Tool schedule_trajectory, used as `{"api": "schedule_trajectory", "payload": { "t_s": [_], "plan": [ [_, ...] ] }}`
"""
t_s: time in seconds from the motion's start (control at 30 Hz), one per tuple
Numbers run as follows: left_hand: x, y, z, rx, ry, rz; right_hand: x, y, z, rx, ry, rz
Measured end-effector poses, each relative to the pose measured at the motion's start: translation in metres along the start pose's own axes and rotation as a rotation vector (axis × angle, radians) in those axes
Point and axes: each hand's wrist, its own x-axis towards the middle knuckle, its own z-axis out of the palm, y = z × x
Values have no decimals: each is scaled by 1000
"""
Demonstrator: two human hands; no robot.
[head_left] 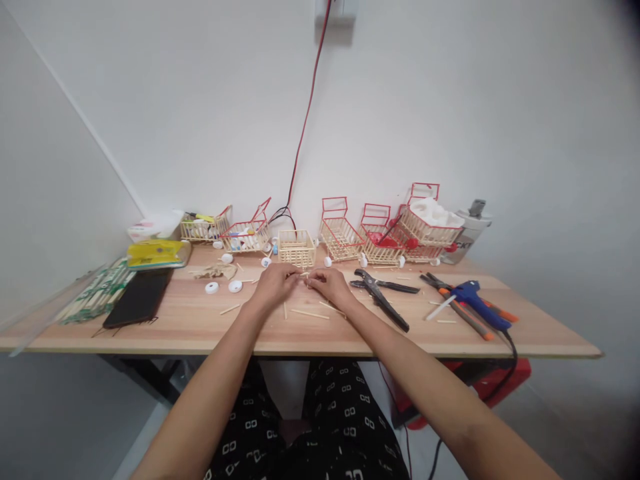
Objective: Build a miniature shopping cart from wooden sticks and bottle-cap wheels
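Observation:
My left hand (278, 283) and my right hand (329, 285) meet fingertip to fingertip over the middle of the table. Both are closed in a pinch on a short wooden stick (305, 274), mostly hidden by the fingers. Just behind them stands a small stick basket (297, 249) with no red handle. Loose wooden sticks (310, 314) lie on the wood in front of my hands. Two white wheels (235, 286) rest to the left of my left hand. Black-handled cutters (380, 293) lie to the right of my right hand.
Several miniature stick carts with red handles (341, 233) line the wall. A blue glue gun (477, 303) and orange-handled pliers (465, 310) lie at right, near a metal can (467, 237). At left are a black phone (137, 298), packaged sticks (100, 291) and a yellow pack (157, 253).

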Motion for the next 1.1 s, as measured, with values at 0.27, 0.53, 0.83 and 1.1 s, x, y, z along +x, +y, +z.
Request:
{"api": "schedule_trajectory", "payload": {
  "t_s": [0.27,0.53,0.83,1.1],
  "plan": [
    [0,1,-1,9,-10,-12,-1,-1,-1,16,-12,1],
    [5,11,-14,40,-21,26,-2,-9,-5,25,2,-53],
    [34,46,-60,54,21,129,20,-50,-45,-54,25,-184],
    [90,54,-80,52,56,219,58,-72,-75,-99,87,-247]
  ]
}}
